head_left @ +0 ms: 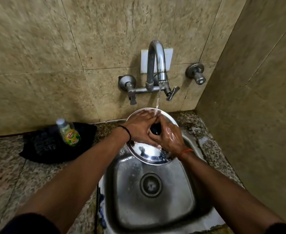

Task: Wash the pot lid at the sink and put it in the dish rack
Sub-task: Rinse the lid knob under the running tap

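Observation:
A round steel pot lid [149, 153] with a black knob [155, 129] is held over the far end of the steel sink [153, 210], under the running stream from the wall tap [156, 63]. My left hand [139, 126] lies across the lid's top with fingers around the knob. My right hand [170, 136], wet and shiny, grips the knob from the right side. Water falls between the two hands. No dish rack is in view.
A dish-soap bottle [69, 132] leans on a black cloth [54, 144] on the granite counter at the left. Tap handles [171, 93] and a separate wall valve [196, 73] stick out of the tiled wall. A tiled side wall [257, 98] closes the right.

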